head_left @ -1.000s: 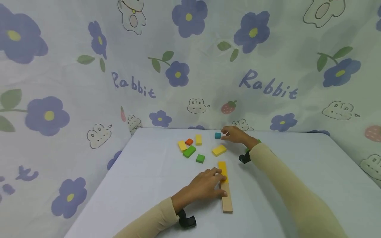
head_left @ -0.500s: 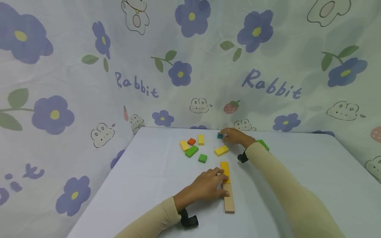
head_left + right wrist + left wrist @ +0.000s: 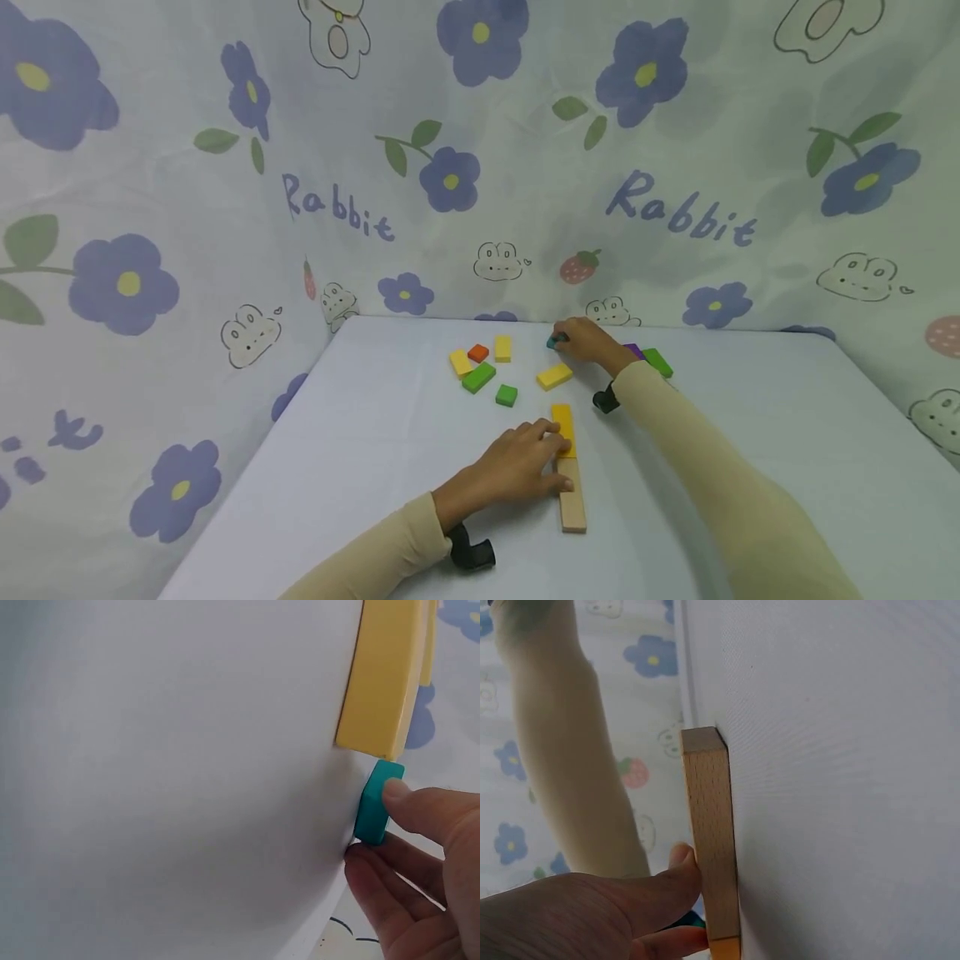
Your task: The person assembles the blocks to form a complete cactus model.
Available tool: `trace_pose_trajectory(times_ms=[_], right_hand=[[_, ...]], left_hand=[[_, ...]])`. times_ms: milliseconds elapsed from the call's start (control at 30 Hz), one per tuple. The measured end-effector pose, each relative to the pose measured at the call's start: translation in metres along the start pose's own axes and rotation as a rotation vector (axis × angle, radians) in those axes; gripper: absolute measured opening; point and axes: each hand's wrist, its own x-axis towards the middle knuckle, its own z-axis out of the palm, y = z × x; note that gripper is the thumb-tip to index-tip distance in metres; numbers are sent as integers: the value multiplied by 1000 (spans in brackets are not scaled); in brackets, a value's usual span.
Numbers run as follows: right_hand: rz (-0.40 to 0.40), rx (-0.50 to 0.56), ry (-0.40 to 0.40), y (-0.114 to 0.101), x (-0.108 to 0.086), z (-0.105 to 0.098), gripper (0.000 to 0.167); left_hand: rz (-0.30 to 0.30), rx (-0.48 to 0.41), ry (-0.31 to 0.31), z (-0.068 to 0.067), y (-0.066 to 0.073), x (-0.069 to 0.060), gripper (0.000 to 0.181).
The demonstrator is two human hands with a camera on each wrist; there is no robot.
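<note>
At the far side of the table, my right hand pinches a small teal block between thumb and fingers; the thumb lies on its face in the right wrist view. Nearer, my left hand rests on two blocks lying end to end in a line. Its fingers touch an orange-yellow block, and its thumb touches a plain wooden block. In the left wrist view the wooden block meets the orange one at the bottom, and most of the orange one is out of frame.
Between the hands and leftward lie a yellow block, a green cube-like block, a long green block, a red block and more yellow blocks. Purple and green blocks lie beside the right wrist. A patterned curtain stands behind.
My right hand has moved slightly left onto the teal block and now pinches it. The purple block has come into sight beside the right wrist. The left hand stays on its blocks.
</note>
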Motion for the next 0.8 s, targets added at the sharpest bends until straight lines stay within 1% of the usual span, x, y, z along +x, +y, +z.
trace_pose_trajectory(times_ms=[133,267,400,533,667,800], right_hand=[[50,40,41,-1,-9,-5,31],[41,63,68,-5,-17,-18,39],[-7,80,83,-8,-24,-31,39],[-55,92,105,-9,-35,-38,38],[-127,93,128,-11,-53,-43,37],[-215,111,141,-20,-75,-45,36]], left_hand=[[13,-5,-3,2,1,3,52],[6,-5,1,1,1,4,52],[-4,-10,13,-1,0,3,53],[-15,-19,17,-2,-2,2,54],[-17,-36,2,-3,-2,1,53],[-19,-67,-13,-3,-2,0,53]])
